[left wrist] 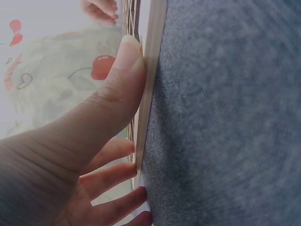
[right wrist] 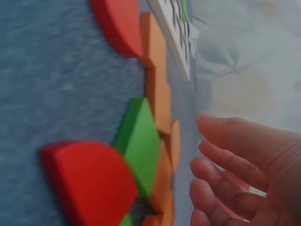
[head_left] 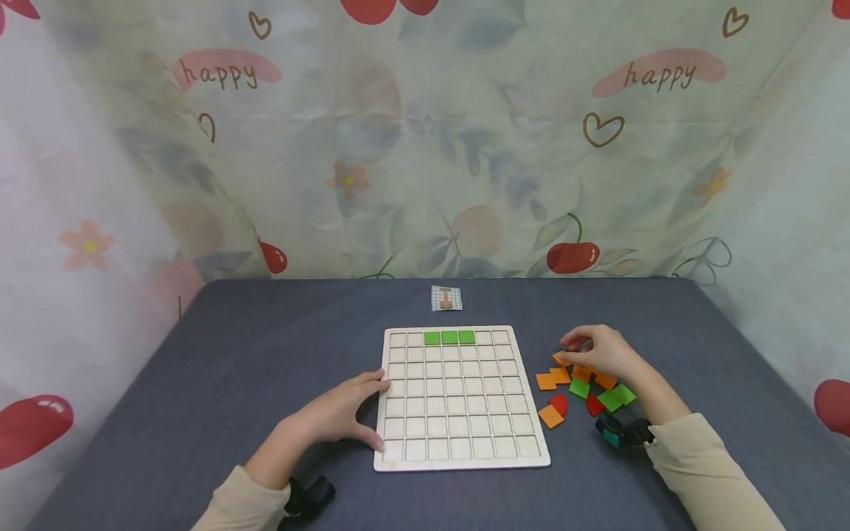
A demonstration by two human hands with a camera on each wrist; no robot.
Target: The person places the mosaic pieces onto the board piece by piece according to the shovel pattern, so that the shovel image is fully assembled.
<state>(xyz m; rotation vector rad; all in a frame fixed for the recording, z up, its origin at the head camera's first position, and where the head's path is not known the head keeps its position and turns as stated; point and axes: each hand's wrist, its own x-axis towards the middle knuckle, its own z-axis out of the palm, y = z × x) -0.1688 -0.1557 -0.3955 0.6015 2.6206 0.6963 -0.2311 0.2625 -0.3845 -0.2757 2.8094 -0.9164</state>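
A white grid board [head_left: 461, 406] lies on the dark cloth, with three green square tiles [head_left: 449, 337] side by side in its top row. Along the board's left edge rests my left hand [head_left: 332, 411], thumb near the lower corner and fingers higher up, spread apart. My right hand [head_left: 603, 352] hovers over the far side of a loose pile right of the board, thumb and fingers loosely bent. In the right wrist view nothing shows between those fingers. Orange tiles [head_left: 546, 381], green tiles [head_left: 579, 389] and red round-edged pieces [right wrist: 96, 181] make up the pile.
Behind the board lies a small printed card [head_left: 446, 299]. A patterned curtain [head_left: 425, 147] hangs behind and beside the table [head_left: 232, 354]. Black straps with small devices [head_left: 624, 431] sit at both wrists.
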